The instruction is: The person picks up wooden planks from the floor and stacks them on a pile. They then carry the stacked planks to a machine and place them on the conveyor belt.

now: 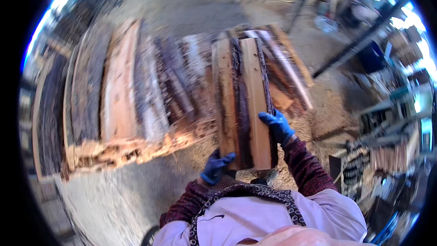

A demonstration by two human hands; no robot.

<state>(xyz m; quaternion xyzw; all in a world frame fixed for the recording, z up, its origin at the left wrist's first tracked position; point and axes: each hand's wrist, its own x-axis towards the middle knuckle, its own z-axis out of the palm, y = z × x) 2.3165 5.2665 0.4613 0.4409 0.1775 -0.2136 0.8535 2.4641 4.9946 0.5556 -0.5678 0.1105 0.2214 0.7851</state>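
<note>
Two rough-sawn wood slabs (246, 100) with dark bark edges lie side by side in front of me, pointing away from my chest. My left hand (216, 166), in a blue glove, grips the near end of the left slab from below. My right hand (277, 126), also blue-gloved, clasps the right edge of the right slab about a third of the way up. Both forearms wear dark red knit sleeves.
A wide pile of bark-edged planks and offcuts (132, 95) spreads to the left and behind the held slabs. Sawdust (318, 118) covers the ground. Dark metal beams (359, 45) and cluttered machinery (391, 127) stand on the right.
</note>
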